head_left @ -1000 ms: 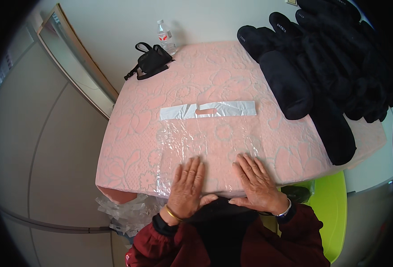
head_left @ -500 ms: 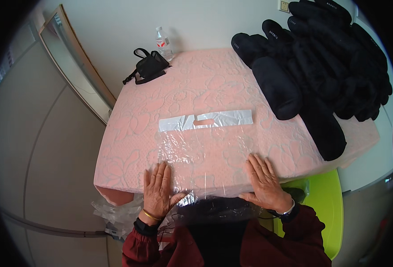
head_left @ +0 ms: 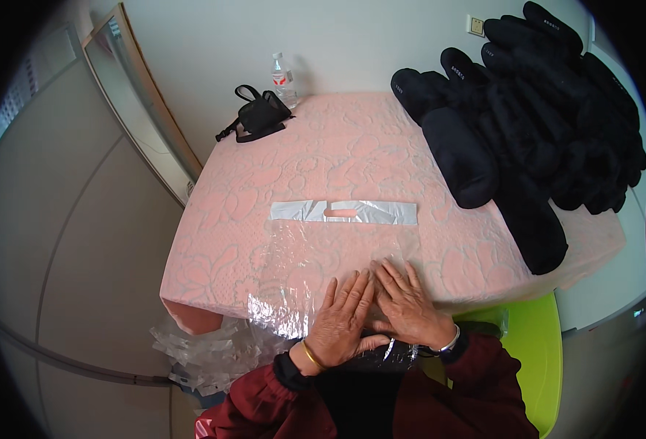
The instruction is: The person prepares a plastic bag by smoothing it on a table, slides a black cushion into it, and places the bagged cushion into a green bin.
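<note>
A clear plastic bag (head_left: 315, 256) with a grey handle strip (head_left: 343, 211) lies flat on the pink embossed tablecloth (head_left: 337, 157), its near end hanging over the table's front edge. My left hand (head_left: 341, 314) and my right hand (head_left: 407, 304) press flat on the bag's near part, side by side and touching, fingers spread and pointing away from me. Neither hand grips anything. A gold bangle sits on my left wrist and a watch on my right.
A heap of black slippers (head_left: 535, 110) fills the table's right side. A black pouch (head_left: 258, 117) and a small water bottle (head_left: 282, 73) stand at the far left corner. More clear bags (head_left: 206, 351) lie on the floor at left. A green chair (head_left: 535, 351) is at right.
My hands were spread apart at the bag's near corners; they have slid inward and now meet at the middle of the bag.
</note>
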`<act>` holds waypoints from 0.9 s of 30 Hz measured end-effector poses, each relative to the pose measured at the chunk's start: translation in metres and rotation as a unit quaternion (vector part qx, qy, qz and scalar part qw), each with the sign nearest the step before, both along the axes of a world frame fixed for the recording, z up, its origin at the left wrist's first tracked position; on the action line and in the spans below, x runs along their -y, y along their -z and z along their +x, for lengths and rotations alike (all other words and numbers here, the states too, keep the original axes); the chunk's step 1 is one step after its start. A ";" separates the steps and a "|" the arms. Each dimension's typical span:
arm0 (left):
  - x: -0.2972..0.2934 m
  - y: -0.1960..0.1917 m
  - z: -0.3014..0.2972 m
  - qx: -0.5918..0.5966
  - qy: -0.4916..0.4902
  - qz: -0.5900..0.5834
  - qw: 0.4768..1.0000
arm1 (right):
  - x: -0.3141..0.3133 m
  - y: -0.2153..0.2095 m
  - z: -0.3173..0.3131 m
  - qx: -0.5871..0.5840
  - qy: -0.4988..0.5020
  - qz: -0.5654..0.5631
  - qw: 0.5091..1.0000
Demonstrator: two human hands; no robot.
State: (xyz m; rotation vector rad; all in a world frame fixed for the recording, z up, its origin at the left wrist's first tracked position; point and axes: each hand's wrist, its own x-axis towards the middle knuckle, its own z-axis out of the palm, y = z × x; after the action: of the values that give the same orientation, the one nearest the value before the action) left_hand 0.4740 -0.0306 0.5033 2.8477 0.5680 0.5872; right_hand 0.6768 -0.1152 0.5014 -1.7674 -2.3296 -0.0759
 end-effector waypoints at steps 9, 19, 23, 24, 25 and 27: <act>-0.060 0.002 -0.065 -0.075 -0.140 0.064 0.985 | 0.020 -0.008 0.045 -0.061 0.047 -0.014 0.997; -0.025 0.018 -0.149 0.133 -0.276 -0.030 0.951 | 0.015 0.002 0.042 -0.059 0.125 0.016 0.990; 0.004 0.039 -0.161 0.188 -0.315 -0.083 0.927 | 0.007 0.007 0.050 -0.061 0.205 0.029 0.976; 0.009 0.044 -0.162 0.193 -0.324 -0.107 0.920 | 0.005 0.009 0.052 -0.066 0.231 0.027 0.970; 0.017 0.052 -0.161 0.193 -0.323 -0.109 0.920 | 0.004 0.010 0.052 -0.065 0.231 0.026 0.970; 0.028 0.073 -0.150 0.306 -0.355 -0.278 0.838 | 0.002 0.010 0.049 -0.063 0.235 0.039 0.969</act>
State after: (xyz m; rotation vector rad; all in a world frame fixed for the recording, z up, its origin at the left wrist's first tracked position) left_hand 0.3242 -0.0586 0.4308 1.6991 1.3799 1.1432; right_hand 0.7259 -0.1168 0.4919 -2.1723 -1.7562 -0.1239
